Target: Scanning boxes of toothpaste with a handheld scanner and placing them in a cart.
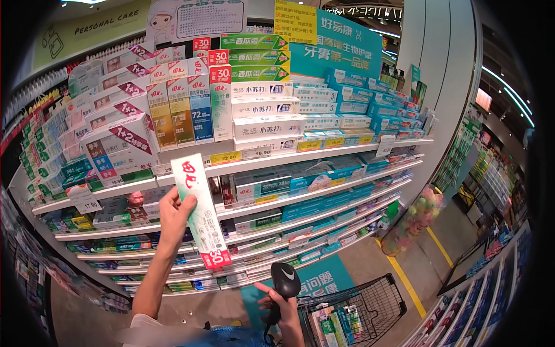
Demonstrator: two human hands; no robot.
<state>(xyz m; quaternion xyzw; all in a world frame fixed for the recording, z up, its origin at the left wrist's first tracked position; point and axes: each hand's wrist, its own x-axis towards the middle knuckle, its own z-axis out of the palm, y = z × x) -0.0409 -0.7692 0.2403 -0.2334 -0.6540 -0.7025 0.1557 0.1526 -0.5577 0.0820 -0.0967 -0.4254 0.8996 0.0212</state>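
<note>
My left hand (175,214) grips a long white and green toothpaste box (200,217) by its left edge, thumb across the front. The box is tilted, with red lettering at its upper end and a red band at the lower end. It is held up before the shelves. In my right hand (287,306) is a black handheld barcode scanner (285,279), its head pointing up and away from me. One finger of that hand sticks out to the left. The scanner's handle is partly hidden by the hand.
A shelf unit (277,158) ahead carries stacked toothpaste boxes (264,108) with price tags. A black wire shopping cart (381,303) at lower right contains several upright boxes (334,323). Colourful balls fill a clear column (412,223) near a pillar (438,65). Another shelf (481,299) stands at right.
</note>
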